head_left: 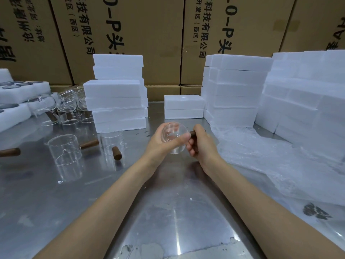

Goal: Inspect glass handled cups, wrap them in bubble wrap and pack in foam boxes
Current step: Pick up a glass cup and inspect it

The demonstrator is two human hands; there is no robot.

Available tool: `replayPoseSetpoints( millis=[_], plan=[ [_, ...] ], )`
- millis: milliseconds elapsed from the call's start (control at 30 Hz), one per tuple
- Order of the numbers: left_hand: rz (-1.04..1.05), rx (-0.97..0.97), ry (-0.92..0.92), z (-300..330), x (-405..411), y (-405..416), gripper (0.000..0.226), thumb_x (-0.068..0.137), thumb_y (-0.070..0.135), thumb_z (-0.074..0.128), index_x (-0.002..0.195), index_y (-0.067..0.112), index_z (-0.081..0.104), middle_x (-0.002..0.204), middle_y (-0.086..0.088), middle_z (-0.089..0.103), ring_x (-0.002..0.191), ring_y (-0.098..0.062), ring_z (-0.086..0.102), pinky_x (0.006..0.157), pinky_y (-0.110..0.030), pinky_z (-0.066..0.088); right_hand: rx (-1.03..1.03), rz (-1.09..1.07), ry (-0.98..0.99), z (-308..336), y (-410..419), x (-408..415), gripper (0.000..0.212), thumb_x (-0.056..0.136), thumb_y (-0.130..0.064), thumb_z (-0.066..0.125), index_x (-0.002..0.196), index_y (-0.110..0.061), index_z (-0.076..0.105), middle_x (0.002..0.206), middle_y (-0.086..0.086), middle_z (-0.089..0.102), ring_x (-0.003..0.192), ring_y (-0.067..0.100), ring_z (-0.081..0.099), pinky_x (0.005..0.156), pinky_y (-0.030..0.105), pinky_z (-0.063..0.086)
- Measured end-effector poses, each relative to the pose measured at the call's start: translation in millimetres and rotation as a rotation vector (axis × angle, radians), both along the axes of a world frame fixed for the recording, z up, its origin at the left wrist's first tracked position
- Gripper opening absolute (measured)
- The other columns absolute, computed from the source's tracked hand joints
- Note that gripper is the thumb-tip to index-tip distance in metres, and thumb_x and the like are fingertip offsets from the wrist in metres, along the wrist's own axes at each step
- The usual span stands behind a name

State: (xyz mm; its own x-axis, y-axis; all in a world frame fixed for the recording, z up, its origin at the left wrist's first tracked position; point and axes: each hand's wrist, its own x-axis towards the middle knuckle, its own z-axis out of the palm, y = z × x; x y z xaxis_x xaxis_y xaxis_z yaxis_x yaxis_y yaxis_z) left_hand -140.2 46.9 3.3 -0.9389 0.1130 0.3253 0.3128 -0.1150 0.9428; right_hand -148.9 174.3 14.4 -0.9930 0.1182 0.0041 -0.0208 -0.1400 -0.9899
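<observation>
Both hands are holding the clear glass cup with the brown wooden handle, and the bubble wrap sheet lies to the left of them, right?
Not quite. The head view shows the bubble wrap sheet lying to the right of the hands; the rest holds.

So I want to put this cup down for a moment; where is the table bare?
Bare steel table lies near you, between your forearms, and ahead of the small white foam box pair. Crowded: clear glass cups with wooden handles left, crumpled bubble wrap right.
</observation>
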Motion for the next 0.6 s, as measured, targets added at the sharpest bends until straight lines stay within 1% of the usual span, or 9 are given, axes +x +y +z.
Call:
replayPoseSetpoints(
  millis=[67,133,167,233,333,433,500,567,600],
  plan=[
    [-0.051,-0.101,0.021,-1.1,0.8,-2.4,0.08,0.046,0.039,0.087,0.117,0.032,0.051,0.109,0.017,0.064,0.099,0.004,0.063,0.081,-0.017,0.05,-0.076,-0.019,-0.031,1.5,2.5,-0.9,0.033,0.086,-0.025,0.042,0.055,-0.015,0.049,0.039,-0.005,0.043,0.035,0.008,0.038,0.037,0.018,0.03],
    [-0.028,-0.175,0.05,-4.2,0.6,-2.1,0.084,0.053,0.02,0.093,0.123,0.031,0.047,0.121,0.009,0.057,0.102,0.003,0.061,0.083,-0.016,0.049,-0.153,0.007,-0.059,2.5,4.5,-1.2,0.036,0.087,-0.027,0.041,0.054,-0.015,0.045,0.038,-0.005,0.041,0.032,0.008,0.036,0.037,0.018,0.026],
    [0.003,-0.196,0.076,-4.4,1.3,-1.1,0.08,0.059,0.012,0.091,0.123,0.028,0.048,0.122,0.004,0.056,0.099,0.002,0.061,0.081,-0.012,0.048,-0.177,0.027,-0.076,3.1,5.4,-1.4,0.038,0.088,-0.029,0.042,0.052,-0.016,0.043,0.038,-0.005,0.04,0.032,0.008,0.035,0.037,0.018,0.025],
    [0.071,-0.183,0.101,-2.4,3.7,0.8,0.066,0.064,0.016,0.086,0.121,0.022,0.052,0.115,0.0,0.061,0.09,-0.001,0.063,0.072,-0.009,0.047,-0.167,0.035,-0.109,5.4,7.2,-1.9,0.042,0.09,-0.033,0.045,0.052,-0.016,0.046,0.04,-0.004,0.043,0.032,0.008,0.035,0.038,0.017,0.025],
    [0.147,-0.145,0.082,0.2,3.3,0.6,0.057,0.062,0.04,0.086,0.111,0.021,0.062,0.097,0.004,0.07,0.083,-0.003,0.067,0.07,-0.012,0.05,0.117,-0.057,-0.006,7.9,11.3,-3.4,0.035,0.091,-0.037,0.048,0.067,-0.014,0.058,0.053,-0.001,0.054,0.037,0.008,0.042,0.042,0.018,0.033],
    [0.206,-0.133,0.038,3.2,1.6,0.3,0.031,0.063,0.053,0.076,0.081,0.028,0.073,0.076,0.012,0.072,0.068,-0.003,0.066,0.064,-0.021,0.054,0.504,-0.156,0.272,7.0,12.5,-3.6,0.04,0.093,-0.039,0.047,0.074,-0.006,0.059,0.067,0.003,0.065,0.051,0.011,0.056,0.054,0.028,0.044],
    [0.224,-0.131,-0.014,4.6,1.5,-1.0,0.03,0.068,0.057,0.075,0.064,0.027,0.073,0.063,0.013,0.068,0.059,-0.004,0.064,0.06,-0.022,0.055,0.712,-0.191,0.407,6.0,10.1,-1.2,0.045,0.094,-0.038,0.044,0.068,-0.007,0.062,0.067,-0.001,0.067,0.06,0.012,0.059,0.062,0.031,0.045],
    [0.235,-0.165,-0.058,5.1,1.6,-3.4,0.036,0.075,0.063,0.066,0.056,0.033,0.073,0.06,0.01,0.069,0.058,-0.006,0.066,0.06,-0.023,0.055,0.807,-0.174,0.43,4.7,8.6,-0.5,0.051,0.095,-0.037,0.041,0.054,-0.015,0.06,0.056,-0.01,0.062,0.052,0.003,0.052,0.052,0.017,0.037],
    [0.233,-0.187,-0.082,6.7,3.0,-3.6,0.04,0.074,0.07,0.059,0.058,0.035,0.073,0.064,0.009,0.071,0.065,-0.009,0.069,0.066,-0.026,0.056,0.801,-0.15,0.41,4.2,8.3,-0.8,0.054,0.095,-0.036,0.04,0.048,-0.017,0.058,0.05,-0.011,0.059,0.048,0.002,0.049,0.048,0.015,0.032]
  ],
)
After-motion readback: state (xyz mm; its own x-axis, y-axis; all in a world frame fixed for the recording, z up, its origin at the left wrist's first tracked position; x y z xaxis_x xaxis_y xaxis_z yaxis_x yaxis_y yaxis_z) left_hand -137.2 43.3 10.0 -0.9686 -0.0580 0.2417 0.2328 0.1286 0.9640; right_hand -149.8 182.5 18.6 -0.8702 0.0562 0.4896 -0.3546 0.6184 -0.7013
